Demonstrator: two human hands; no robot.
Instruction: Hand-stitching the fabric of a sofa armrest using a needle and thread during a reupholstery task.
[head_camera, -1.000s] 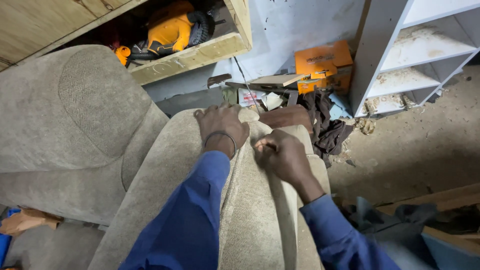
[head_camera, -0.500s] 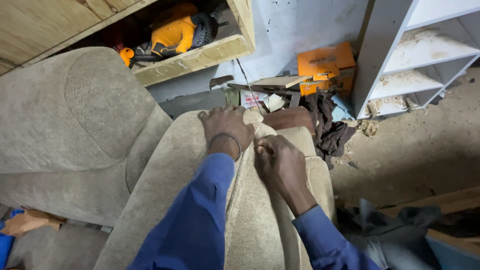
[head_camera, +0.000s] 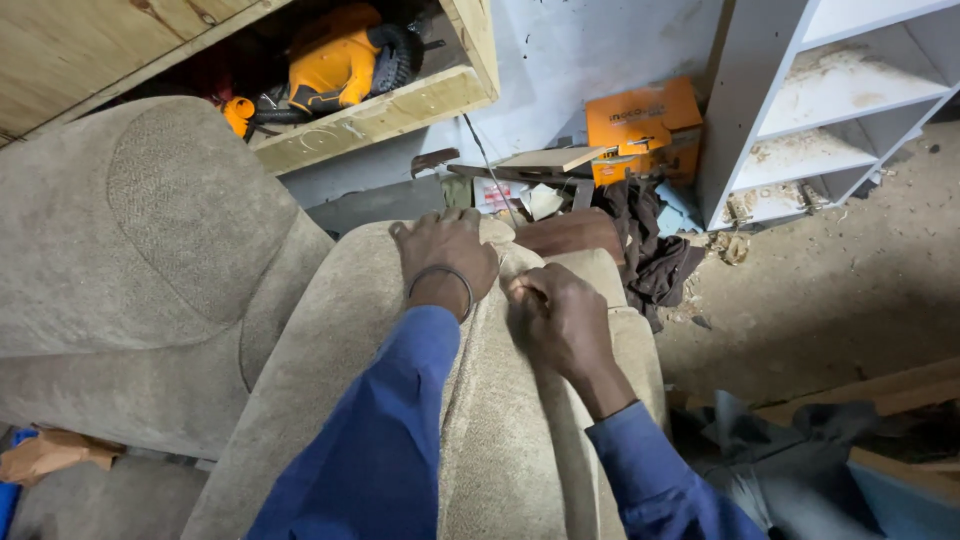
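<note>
The left hand (head_camera: 447, 255) lies flat, fingers spread, on the top of the beige upholstered sofa arm (head_camera: 330, 350) in the middle of the view, pressing the fabric down beside a seam fold (head_camera: 490, 400). The right hand (head_camera: 560, 320) has its fingers pressed together, pinching the fold just beside the left hand; whether it holds a needle I cannot tell. This looks like the fabric-closing step, and the next move calls for keeping the cloth taut while working along the seam.

long blue sleeves on both arms, thin bracelet (head_camera: 440, 280) on left wrist.
</note>
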